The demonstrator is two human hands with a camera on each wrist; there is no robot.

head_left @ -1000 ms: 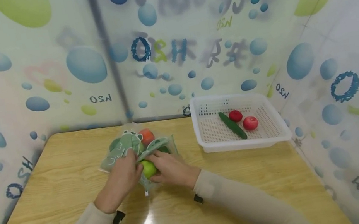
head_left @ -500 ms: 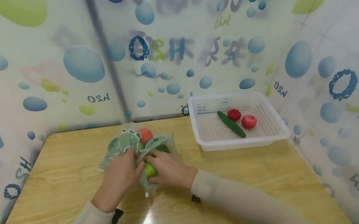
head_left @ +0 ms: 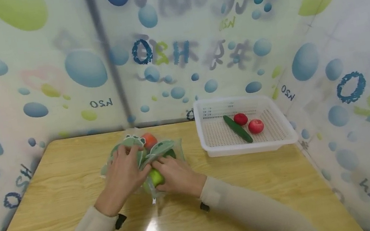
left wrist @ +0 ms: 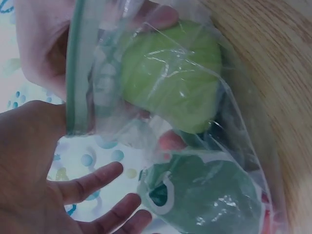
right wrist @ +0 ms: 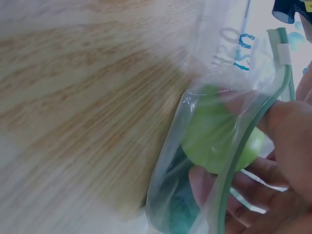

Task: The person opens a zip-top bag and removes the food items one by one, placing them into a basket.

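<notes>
A clear slider-zip bag (right wrist: pixel 168 195) with green printed shapes and a green zip edge (left wrist: pixel 78 73) lies on the table, its mouth toward me. My right hand (head_left: pixel 180 177) reaches into the mouth, its fingers around a green apple (right wrist: pixel 209 136), which shows through the plastic in both wrist views. My left hand (head_left: pixel 121 174) is at the bag's left side, fingers spread and fairly straight over the print, thumb by the zip edge. Further back in the bag sits an orange-red round item (head_left: pixel 149 140), and a dark green one (head_left: pixel 170 154) shows beside my right fingers.
A white perforated basket (head_left: pixel 207 144) stands at the back right of the wooden table (head_left: pixel 70 170). In it lie a cucumber (head_left: pixel 237 128), a red apple (head_left: pixel 255 126) and another red round item (head_left: pixel 240 118). Patterned walls (head_left: pixel 54 71) rise behind and to the right.
My left fingers have spread and moved up over the printed bag. My right hand stays at the mouth with the green apple, which shows more from above than half a second ago.
</notes>
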